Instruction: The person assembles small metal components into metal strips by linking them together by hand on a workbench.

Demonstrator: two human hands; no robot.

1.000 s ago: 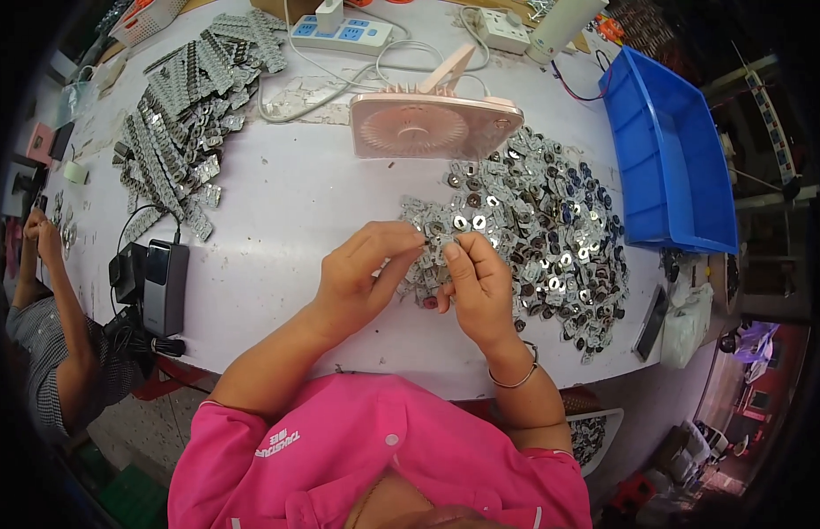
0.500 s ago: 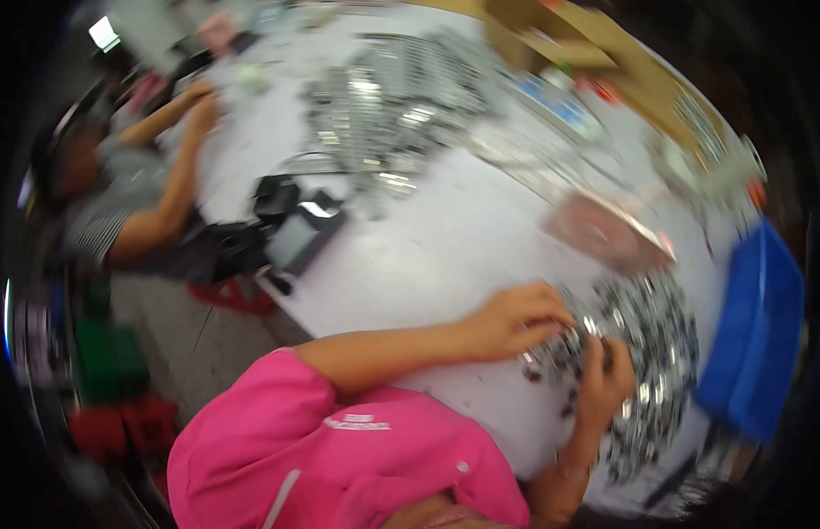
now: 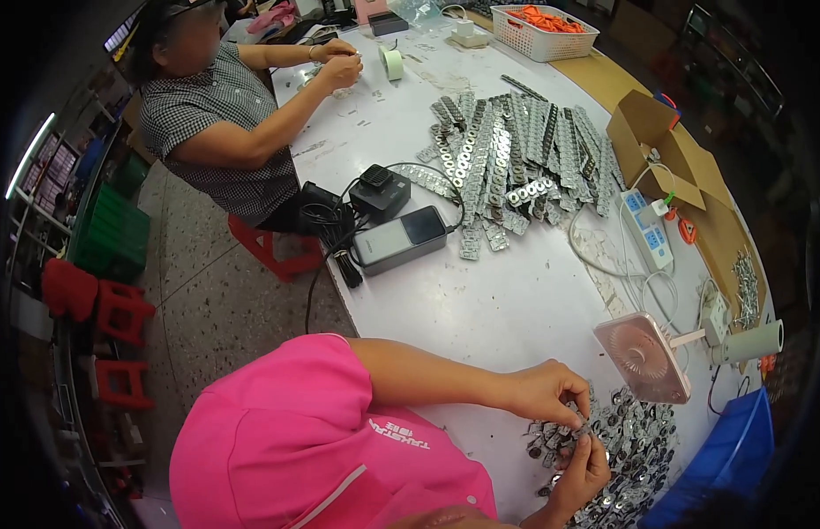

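My left hand (image 3: 549,393) reaches in from the left over the white table, its thumb and fingers closed in a pinch. Just below it is my right hand (image 3: 579,480), also pinching, with its fingertips raised to meet the left ones. Between the two sets of fingertips is a small grey metal part (image 3: 584,431), mostly covered by the fingers. Under and beside both hands spreads a heap of small shiny metal parts (image 3: 641,454), silver and dark, some with round pieces on them.
A pink fan (image 3: 641,357) stands beyond the heap, and a blue bin (image 3: 723,458) is at the right edge. Metal strips (image 3: 516,159) lie piled farther back, near a power strip (image 3: 648,231) and cardboard box (image 3: 661,145). A black-and-grey device (image 3: 401,238) sits left, near a co-worker (image 3: 233,123).
The whole view has swung and sharpened from a blur. My hands, slightly apart before, now meet at the fingertips beside the heap. The co-worker's hands remain close together.
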